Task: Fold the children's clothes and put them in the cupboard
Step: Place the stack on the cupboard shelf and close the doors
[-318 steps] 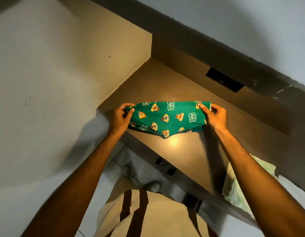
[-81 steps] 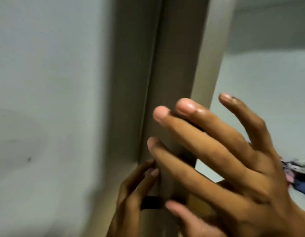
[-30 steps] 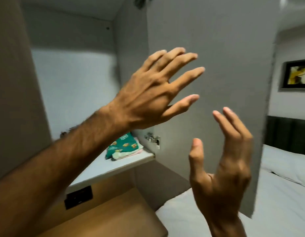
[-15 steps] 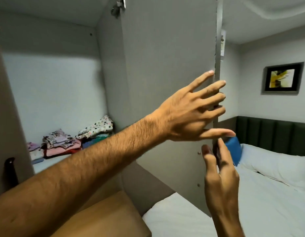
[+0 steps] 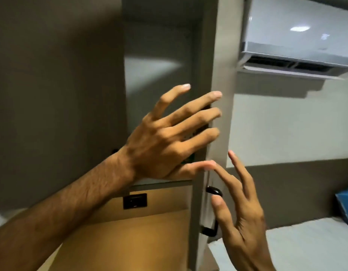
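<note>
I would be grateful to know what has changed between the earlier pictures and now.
The cupboard door has swung most of the way shut, so the folded clothes on the shelf, visible earlier, are now hidden. The left hand has moved to the door's edge, fingers spread against it. The right hand is open beside the black handle, not gripping it. Both hands remain empty, and the wooden counter is unchanged.
</note>
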